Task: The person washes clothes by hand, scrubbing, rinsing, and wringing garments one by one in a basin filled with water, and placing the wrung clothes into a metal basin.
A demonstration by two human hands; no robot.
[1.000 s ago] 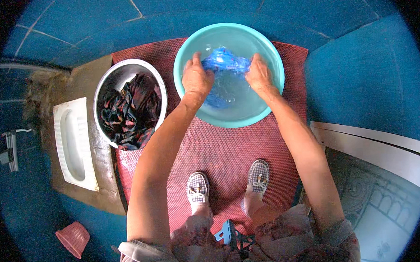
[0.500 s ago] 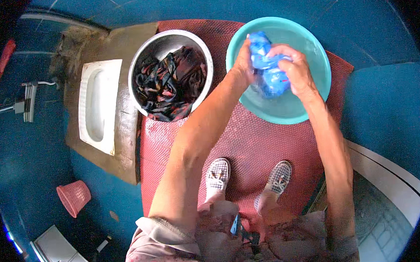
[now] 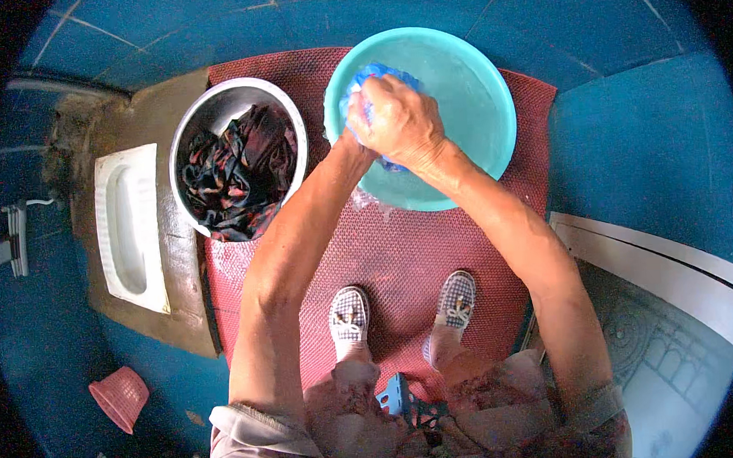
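Observation:
Over the left part of a turquoise basin [image 3: 504,135] with cloudy water in it, both my hands are closed together on a crumpled bright blue cloth-like bundle [image 3: 396,72]. Whether it is fabric or thin plastic I cannot tell. My right hand [image 3: 402,121] lies on top, its fingers curled over the bundle. Beneath and beside it is my left hand [image 3: 357,145], mostly covered, gripping the same bundle from the left. Blue folds stick out beyond the knuckles and below the wrists.
Left of the turquoise basin stands a metal basin [image 3: 300,141] heaped with dark patterned clothes [image 3: 235,174]. Both rest on a red textured mat [image 3: 396,244]. Farther left are a squat toilet [image 3: 130,229] and a pink basket [image 3: 120,398]. A blue plastic stool [image 3: 394,395] shows between my legs.
My hands have come together, the right now over the left, and the blue bundle is squeezed smaller. The whole view has shifted, so the basins appear farther left.

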